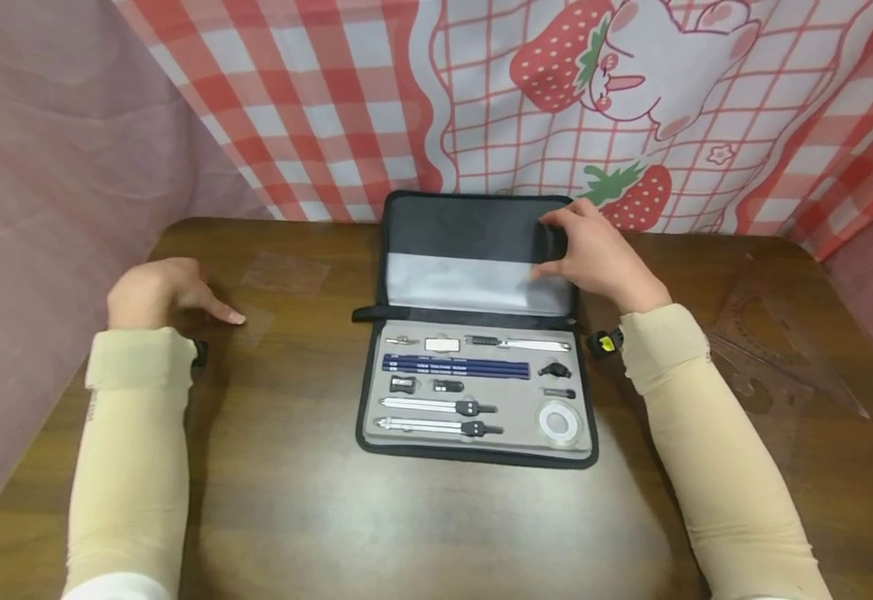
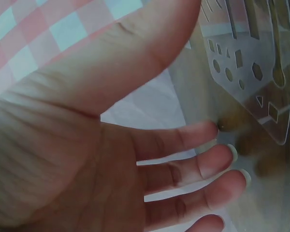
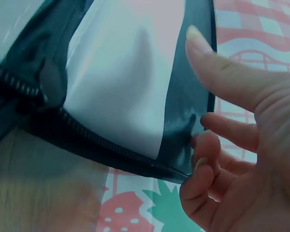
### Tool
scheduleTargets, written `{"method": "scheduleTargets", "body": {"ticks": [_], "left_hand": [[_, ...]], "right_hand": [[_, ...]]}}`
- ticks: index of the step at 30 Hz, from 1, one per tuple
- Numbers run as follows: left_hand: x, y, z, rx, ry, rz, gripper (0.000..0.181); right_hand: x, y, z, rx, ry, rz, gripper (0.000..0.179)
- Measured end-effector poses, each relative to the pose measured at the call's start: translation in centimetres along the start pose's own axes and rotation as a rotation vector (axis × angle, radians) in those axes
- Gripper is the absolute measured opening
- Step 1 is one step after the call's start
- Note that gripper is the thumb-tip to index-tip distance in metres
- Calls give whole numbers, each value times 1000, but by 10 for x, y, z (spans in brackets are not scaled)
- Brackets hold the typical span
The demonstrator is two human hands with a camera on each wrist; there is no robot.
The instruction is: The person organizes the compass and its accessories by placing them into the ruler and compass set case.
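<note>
On the table a black zip case (image 1: 481, 457) lies unfolded, its lid (image 1: 474, 225) folded back towards the curtain. Its grey tray (image 1: 496, 400) holds blue pencils (image 1: 454, 367), two compasses (image 1: 436, 426), a sharpener (image 1: 402, 384), a white eraser (image 1: 442, 344) and a round white ring (image 1: 559, 423). My right hand (image 1: 601, 254) touches the lid's right edge near the far corner, thumb spread from the fingers over the inner side. Away to the left, my left hand (image 1: 162, 292) holds nothing, thumb stretched out, close to a clear stencil ruler (image 2: 251, 72).
Clear plastic sheets (image 1: 286, 275) lie flat at the back left. To the right are transparent drawing templates (image 1: 751, 333), partly behind the right forearm. A strawberry-print curtain (image 1: 474, 100) hangs along the table's far edge. The wooden table (image 1: 316, 517) extends in front of the case.
</note>
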State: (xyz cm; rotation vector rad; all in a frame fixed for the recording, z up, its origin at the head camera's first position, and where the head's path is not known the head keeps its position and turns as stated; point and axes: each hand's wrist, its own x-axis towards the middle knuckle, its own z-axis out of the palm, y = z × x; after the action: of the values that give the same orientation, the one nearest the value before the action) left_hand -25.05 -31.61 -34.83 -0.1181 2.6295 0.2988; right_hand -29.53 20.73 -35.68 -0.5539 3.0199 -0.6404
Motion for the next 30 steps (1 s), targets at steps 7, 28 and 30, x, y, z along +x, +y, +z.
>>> {"method": "scheduleTargets", "body": {"ticks": [7, 28, 30], "left_hand": [[5, 3, -1, 2, -23, -72, 83], [7, -6, 2, -3, 19, -116, 96], [8, -5, 4, -6, 14, -108, 94]], "right_hand": [[4, -7, 8, -65, -45, -13, 64], [-4, -23, 24, -116, -75, 26, 50], [-4, -25, 24, -119, -83, 34, 50]]}}
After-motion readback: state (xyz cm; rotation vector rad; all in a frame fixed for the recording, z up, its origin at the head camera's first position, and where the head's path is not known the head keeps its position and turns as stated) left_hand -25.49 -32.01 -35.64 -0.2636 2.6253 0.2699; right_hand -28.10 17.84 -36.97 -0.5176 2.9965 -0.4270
